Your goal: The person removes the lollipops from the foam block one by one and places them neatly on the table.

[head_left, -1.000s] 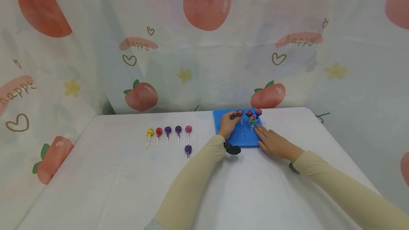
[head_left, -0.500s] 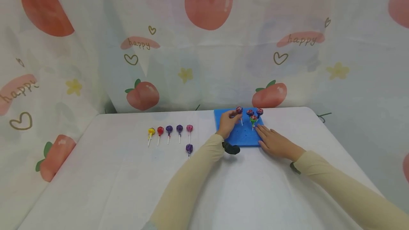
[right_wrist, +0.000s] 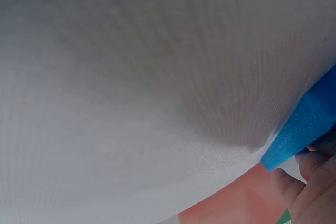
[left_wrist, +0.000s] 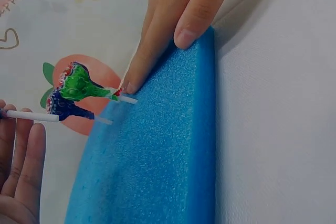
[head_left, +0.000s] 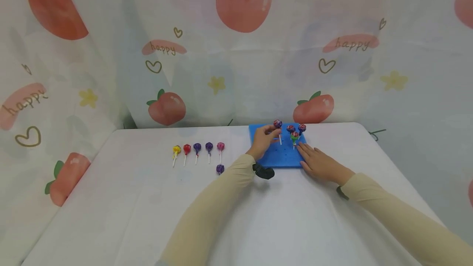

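Left hand (head_left: 263, 142) pinching lollipop (head_left: 278, 124) by thin stiff stick above blue foam block (head_left: 277, 155) on table (head_left: 148, 200). Right hand (head_left: 318, 162) flat, fingers straight, steadying foam. Likely light, wrapper slippery; stick best hold.

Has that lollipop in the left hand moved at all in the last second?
Yes. The lollipop in the left hand has risen slightly, now standing higher above the blue foam block than before.

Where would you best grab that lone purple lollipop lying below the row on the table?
Probably by its thin white stick, pinched from above: the lone purple lollipop lies flat on the table, apart from the row of lollipops, with bare cloth around it. The left arm hides most of the stick here.
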{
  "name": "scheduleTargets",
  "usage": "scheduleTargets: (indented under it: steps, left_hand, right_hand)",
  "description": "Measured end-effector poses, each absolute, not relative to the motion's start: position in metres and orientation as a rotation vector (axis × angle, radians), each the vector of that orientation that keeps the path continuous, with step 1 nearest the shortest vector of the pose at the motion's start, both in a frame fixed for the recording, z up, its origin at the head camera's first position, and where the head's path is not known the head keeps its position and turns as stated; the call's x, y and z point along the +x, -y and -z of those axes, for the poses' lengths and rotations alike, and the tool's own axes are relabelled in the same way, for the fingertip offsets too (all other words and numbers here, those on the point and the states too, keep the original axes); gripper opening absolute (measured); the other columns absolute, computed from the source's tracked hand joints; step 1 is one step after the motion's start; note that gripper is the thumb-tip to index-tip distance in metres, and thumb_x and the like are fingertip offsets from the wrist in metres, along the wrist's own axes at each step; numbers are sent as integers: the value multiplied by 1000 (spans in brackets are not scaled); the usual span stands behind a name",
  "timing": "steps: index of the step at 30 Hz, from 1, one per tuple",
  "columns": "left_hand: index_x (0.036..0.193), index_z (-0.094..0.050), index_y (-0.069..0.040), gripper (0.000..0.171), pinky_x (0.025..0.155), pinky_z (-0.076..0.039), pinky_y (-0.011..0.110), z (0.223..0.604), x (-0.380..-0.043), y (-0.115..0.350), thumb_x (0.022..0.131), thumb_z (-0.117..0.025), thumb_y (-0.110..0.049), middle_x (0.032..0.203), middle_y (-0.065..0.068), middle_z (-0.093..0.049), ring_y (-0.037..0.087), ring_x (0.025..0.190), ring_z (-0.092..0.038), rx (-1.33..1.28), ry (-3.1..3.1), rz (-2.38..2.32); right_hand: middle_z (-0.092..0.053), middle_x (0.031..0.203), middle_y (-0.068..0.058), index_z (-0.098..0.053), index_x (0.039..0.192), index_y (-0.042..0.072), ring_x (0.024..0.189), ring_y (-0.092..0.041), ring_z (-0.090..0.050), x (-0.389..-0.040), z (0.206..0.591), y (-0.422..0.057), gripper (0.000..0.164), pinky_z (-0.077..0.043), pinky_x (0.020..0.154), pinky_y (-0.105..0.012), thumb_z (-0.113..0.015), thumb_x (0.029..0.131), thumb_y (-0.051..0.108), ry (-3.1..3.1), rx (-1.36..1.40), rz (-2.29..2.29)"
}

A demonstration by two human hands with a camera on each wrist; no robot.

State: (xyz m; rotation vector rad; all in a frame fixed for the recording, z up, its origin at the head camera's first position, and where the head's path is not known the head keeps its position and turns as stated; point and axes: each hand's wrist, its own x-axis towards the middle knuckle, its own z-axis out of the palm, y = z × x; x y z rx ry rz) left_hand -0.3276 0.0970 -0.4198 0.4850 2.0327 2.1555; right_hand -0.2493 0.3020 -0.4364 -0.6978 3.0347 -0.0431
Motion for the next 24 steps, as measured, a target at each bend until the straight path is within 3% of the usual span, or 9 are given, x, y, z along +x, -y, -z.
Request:
scheduleTargets:
  steps: [8, 19, 24]
  left_hand:
    - [112, -62, 3, 28, 78, -57, 27, 408, -322, -82, 93, -58, -16, 111, 21, -64, 12, 86, -64, 508, -2058, -2092]
    - [111, -61, 5, 26, 79, -58, 29, 402, -316, -58, 92, -59, -13, 112, 25, -63, 19, 90, -66, 527, -2098, -2036]
    - [111, -61, 5, 26, 81, -57, 32, 400, -309, -47, 92, -59, -13, 113, 28, -62, 16, 88, -66, 543, -2101, -2000]
  right_hand:
    - [-26, 150, -28, -28, 142, -9, 138, -46, -25, -250, 434, -302, 59, -27, 109, -61, -44, 98, 26, -3024, -686, 43]
    - [-27, 149, -29, -29, 141, -10, 137, -46, -26, -250, 435, -303, 58, -27, 109, -61, -44, 97, 25, -3028, -708, 57]
    - [-27, 149, -29, -29, 141, -10, 137, -46, -26, -250, 436, -302, 58, -27, 109, -60, -44, 97, 25, -3030, -713, 51]
